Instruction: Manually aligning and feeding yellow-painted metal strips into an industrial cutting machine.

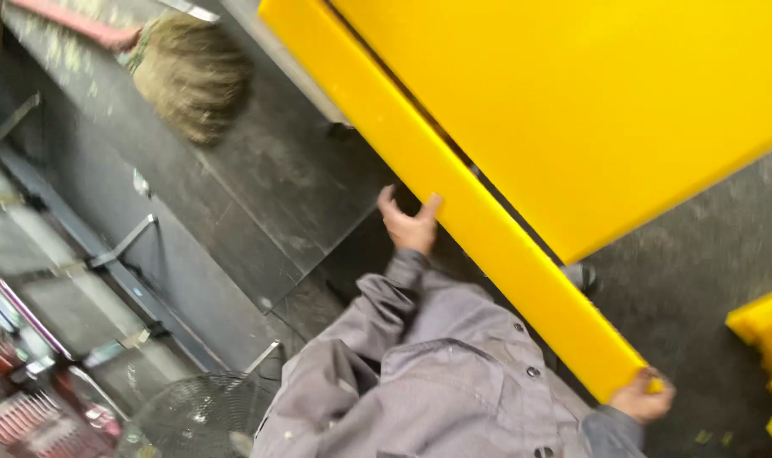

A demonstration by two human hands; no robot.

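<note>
Both hands clasp one long yellow strip [488, 229]: the left hand [410, 225] curls over its edge near the middle, the right hand [643, 397] wraps its near end. It lies slanted beside one broad yellow slab [606, 102], above the dark floor [259, 195]. It looks stiff, light and smooth, likely foam, best held at spaced points. One broom [191, 72] lies nearby, with one fan [201, 417] and several yellow blocks [768, 348].

Floor clutter around the work spot

A straw broom head [191, 72] with a red handle [72, 24] lies on the dark floor [259, 178] at eleven o'clock. A wire fan guard [204, 416] sits at seven o'clock, metal brackets [123, 242] run along at nine, and yellow blocks [768, 356] are stacked at four.
</note>
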